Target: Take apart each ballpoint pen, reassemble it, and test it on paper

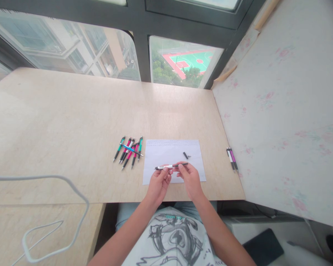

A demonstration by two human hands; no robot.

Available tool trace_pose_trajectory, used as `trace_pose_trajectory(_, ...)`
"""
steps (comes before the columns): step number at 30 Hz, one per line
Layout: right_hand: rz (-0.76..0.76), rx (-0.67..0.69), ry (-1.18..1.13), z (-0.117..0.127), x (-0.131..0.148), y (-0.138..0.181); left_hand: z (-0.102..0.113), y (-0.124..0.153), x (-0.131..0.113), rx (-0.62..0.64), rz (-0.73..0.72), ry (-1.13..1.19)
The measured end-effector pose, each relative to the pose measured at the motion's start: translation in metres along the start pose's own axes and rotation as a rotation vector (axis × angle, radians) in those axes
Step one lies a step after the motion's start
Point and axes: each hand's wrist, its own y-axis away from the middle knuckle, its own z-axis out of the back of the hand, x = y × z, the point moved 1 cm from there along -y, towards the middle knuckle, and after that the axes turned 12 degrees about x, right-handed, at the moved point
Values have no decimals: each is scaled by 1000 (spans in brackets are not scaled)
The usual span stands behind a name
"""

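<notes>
Both my hands hold one pen (170, 166) crosswise over a white sheet of paper (166, 149). My left hand (158, 183) pinches the pen's white part near its left end. My right hand (190, 178) pinches the dark part at its right end. A small black pen piece (185, 155) lies on the paper just beyond my right hand. A bundle of several pens (129, 150) in teal, pink and blue lies on the table left of the paper.
Two more pens (232, 159) lie at the table's right edge against a pale wall panel (283, 111). A white cable (55, 207) loops at lower left. Windows (183, 62) run along the table's far side.
</notes>
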Motion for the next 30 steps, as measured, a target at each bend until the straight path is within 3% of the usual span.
trace_pose_trajectory(7, -84, -42, -187, 2, -4, -2, -1, 1, 0, -9, -13, -84)
trace_pose_trajectory(22, 4, -191, -441, 7, -14, -9, 3, -2, -13, -115, -116, -225)
trace_pose_trajectory(30, -21, -217, -634, -12, -30, -26, -3, -7, -8, -40, -203, -780)
